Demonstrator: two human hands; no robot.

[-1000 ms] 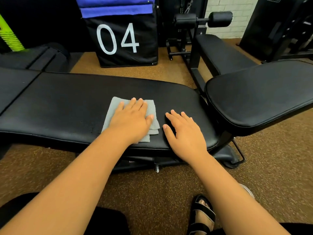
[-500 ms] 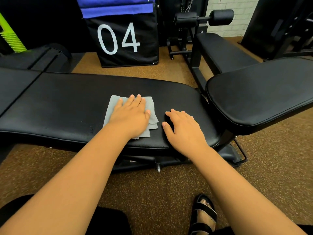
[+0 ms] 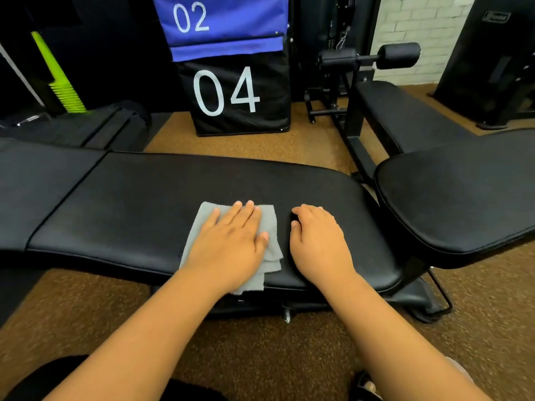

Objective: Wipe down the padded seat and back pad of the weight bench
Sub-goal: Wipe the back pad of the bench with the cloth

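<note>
Top centre of the frame: a black padded box (image 3: 241, 99) printed "04" in white, with a blue box (image 3: 220, 21) stacked on it marked "02"; no other writing is legible. Centre: my left hand (image 3: 231, 244) lies flat, fingers straight and slightly spread, pressing a folded grey cloth (image 3: 269, 224) onto the black back pad (image 3: 144, 206) of the weight bench. The cloth shows beyond my fingertips and to the right of my thumb, and one corner hangs over the pad's near edge. My right hand (image 3: 318, 241) rests on the bare pad just beside the cloth (apart from it), fingers loosely bent at the knuckles and holding nothing. Left of the frame: a seam separates this pad from the next black pad (image 3: 37, 180). Right: a second black bench pad (image 3: 457, 195), with another bench (image 3: 405, 114) behind it. Floor: brown speckled carpet (image 3: 260, 351). Upper right: a white brick wall (image 3: 414, 21). Upper left: a lime-green piece (image 3: 62, 85) against dark equipment.
</note>
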